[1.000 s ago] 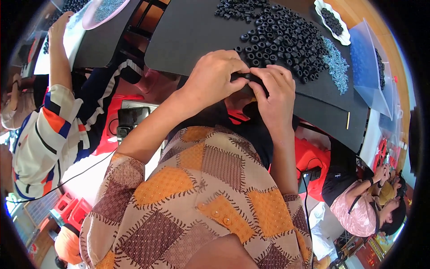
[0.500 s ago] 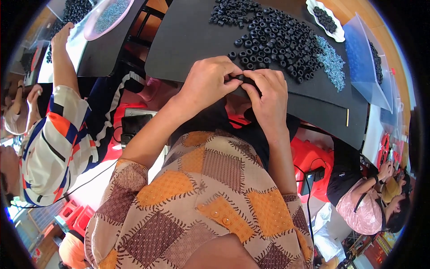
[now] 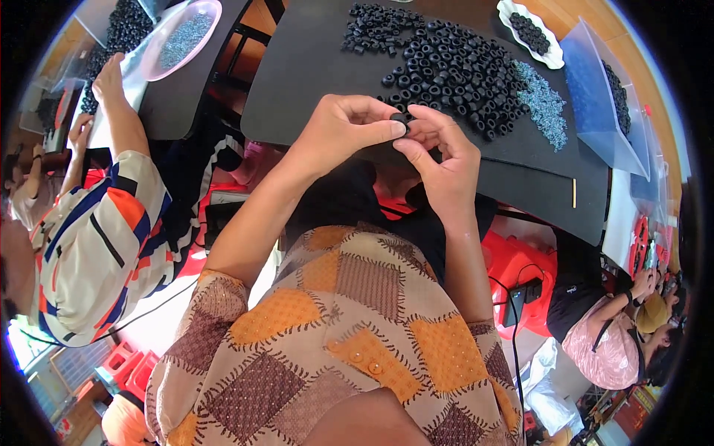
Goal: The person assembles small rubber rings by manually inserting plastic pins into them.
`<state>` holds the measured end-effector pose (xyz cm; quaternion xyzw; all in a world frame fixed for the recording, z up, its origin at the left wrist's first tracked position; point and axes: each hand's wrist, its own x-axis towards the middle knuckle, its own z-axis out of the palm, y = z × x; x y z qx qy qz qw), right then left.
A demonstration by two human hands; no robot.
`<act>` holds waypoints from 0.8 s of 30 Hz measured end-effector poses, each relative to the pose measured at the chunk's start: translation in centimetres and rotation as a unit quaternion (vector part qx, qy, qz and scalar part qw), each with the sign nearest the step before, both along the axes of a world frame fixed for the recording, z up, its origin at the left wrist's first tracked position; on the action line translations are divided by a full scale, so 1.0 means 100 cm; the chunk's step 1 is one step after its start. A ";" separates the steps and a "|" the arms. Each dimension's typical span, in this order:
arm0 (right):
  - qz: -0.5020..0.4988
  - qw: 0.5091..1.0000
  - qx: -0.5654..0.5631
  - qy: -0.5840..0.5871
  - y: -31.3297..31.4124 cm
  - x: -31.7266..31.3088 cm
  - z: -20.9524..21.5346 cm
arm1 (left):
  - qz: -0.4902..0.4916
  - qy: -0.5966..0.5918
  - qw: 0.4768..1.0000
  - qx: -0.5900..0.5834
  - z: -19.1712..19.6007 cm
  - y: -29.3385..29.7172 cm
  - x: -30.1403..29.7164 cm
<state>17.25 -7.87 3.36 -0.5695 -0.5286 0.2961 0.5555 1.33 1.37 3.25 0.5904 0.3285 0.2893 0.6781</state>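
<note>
My left hand (image 3: 343, 131) and my right hand (image 3: 442, 162) meet at the near edge of a black table (image 3: 297, 74). Both pinch one small black rubber ring (image 3: 401, 119) between thumbs and fingertips. Just beyond the hands lies a heap of several black rings (image 3: 446, 70). A patch of small blue-grey parts (image 3: 544, 100) lies to the right of the heap. My patterned brown and orange sleeves fill the lower part of the view.
A white dish of black pieces (image 3: 529, 30) and a clear blue plastic box (image 3: 606, 111) stand at the table's right. A co-worker in a striped top (image 3: 97, 230) sits at the left, reaching to a pink bowl (image 3: 182, 41). Another person (image 3: 610, 342) sits lower right. Red stools are below the table.
Both hands have drawn slightly toward me and lower in view, still together on the ring. The view has shifted so more of the table and the left co-worker's arm shows.
</note>
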 end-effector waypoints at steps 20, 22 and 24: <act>0.006 0.993 0.105 0.051 0.003 0.010 -0.004 | -0.015 -0.140 0.984 -0.107 -0.009 -0.013 0.008; 0.011 0.993 0.102 0.052 0.003 0.011 -0.003 | 0.002 -0.147 0.987 -0.065 -0.011 -0.014 0.007; 0.022 0.994 0.100 0.039 0.003 0.012 -0.003 | -0.005 -0.160 0.986 -0.055 -0.013 -0.014 0.006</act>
